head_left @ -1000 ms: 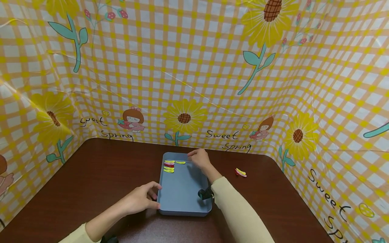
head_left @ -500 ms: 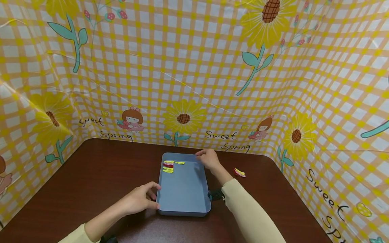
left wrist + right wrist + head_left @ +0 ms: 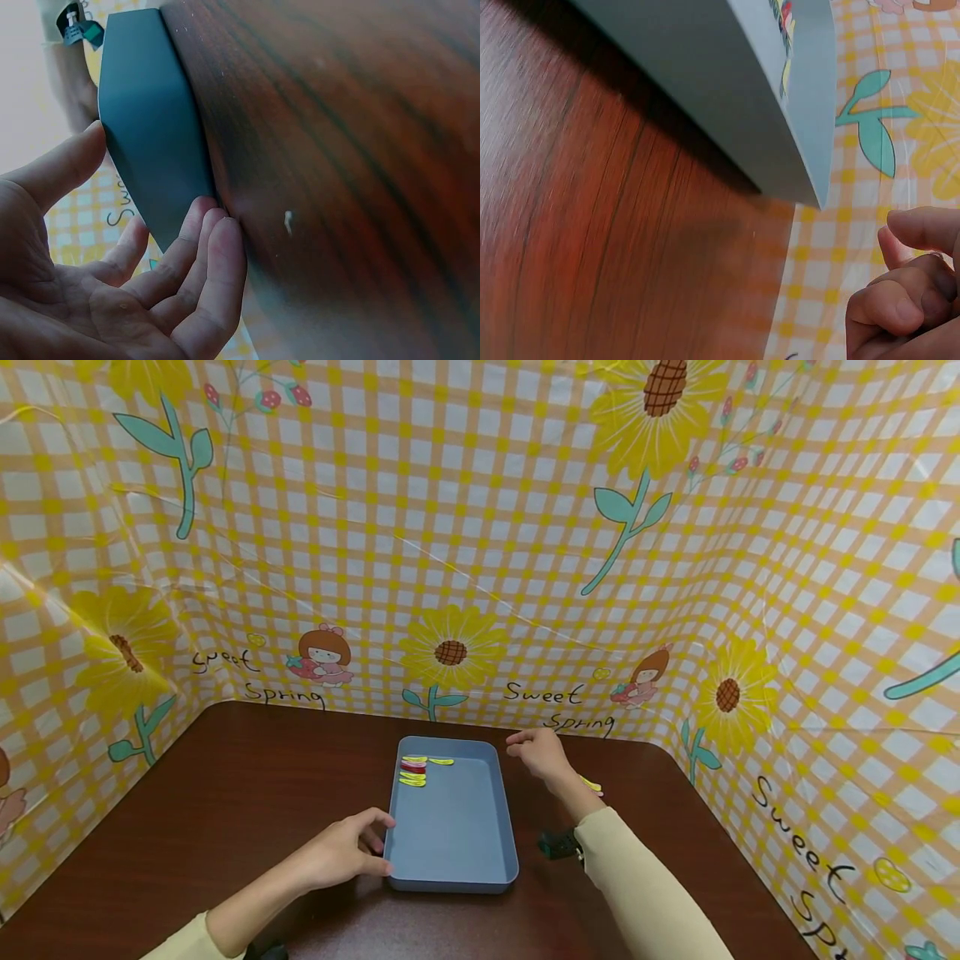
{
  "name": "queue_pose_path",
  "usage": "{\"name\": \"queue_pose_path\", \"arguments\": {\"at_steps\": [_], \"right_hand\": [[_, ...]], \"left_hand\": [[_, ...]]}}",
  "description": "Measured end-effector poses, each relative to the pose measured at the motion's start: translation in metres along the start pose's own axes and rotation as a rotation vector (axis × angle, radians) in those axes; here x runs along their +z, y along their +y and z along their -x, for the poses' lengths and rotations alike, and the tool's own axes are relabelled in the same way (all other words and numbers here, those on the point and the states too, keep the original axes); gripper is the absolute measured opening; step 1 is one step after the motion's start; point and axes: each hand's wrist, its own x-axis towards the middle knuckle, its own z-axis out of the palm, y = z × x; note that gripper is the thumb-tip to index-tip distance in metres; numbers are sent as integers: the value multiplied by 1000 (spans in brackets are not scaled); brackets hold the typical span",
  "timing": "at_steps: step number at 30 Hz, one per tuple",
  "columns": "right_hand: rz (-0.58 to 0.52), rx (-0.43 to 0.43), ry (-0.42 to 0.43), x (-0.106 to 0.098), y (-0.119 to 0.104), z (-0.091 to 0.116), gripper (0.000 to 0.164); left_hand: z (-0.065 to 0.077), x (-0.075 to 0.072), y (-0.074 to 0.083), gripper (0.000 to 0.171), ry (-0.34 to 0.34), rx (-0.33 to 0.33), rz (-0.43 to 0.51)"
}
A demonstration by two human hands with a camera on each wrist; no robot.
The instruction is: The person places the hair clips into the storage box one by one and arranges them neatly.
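A blue-grey rectangular tray point(image 3: 457, 835) lies on the table. Down its far left corner runs a column of hair clips point(image 3: 413, 781) in yellow, pink and red, and a single yellow hair clip point(image 3: 442, 762) lies just right of the top one. My left hand point(image 3: 347, 853) rests against the tray's left side; in the left wrist view the thumb meets the rim and the other fingertips touch low on the outer wall. Beyond the tray's far right corner, my right hand point(image 3: 542, 758) hovers with curled fingers, nothing visible between thumb and forefinger in the right wrist view.
A small pile of hair clips point(image 3: 591, 785) lies on the dark wooden table point(image 3: 300, 760), right of the tray and partly hidden behind my right forearm. Yellow checked cloth point(image 3: 465, 543) with sunflowers hangs around the table's back and sides.
My right hand has moved right, from over the tray's far end to outside it. The left hand stays at the tray's side, and the clips in the tray look unchanged.
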Motion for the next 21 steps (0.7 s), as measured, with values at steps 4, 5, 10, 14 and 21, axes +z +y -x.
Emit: {"name": "queue_pose_path", "arguments": {"at_steps": [4, 5, 10, 14, 21], "right_hand": [[7, 13, 12, -11, 7, 1, 25], [11, 11, 13, -13, 9, 1, 26], [9, 16, 18, -24, 17, 4, 27], [7, 11, 25, -32, 23, 6, 28], [-1, 15, 46, -41, 35, 10, 28]], "left_hand": [[0, 0, 1, 57, 1, -6, 0], [0, 0, 1, 57, 1, -7, 1], [0, 0, 0, 57, 1, -6, 0], [1, 0, 0, 57, 2, -4, -2], [0, 0, -1, 57, 3, 3, 4]]}}
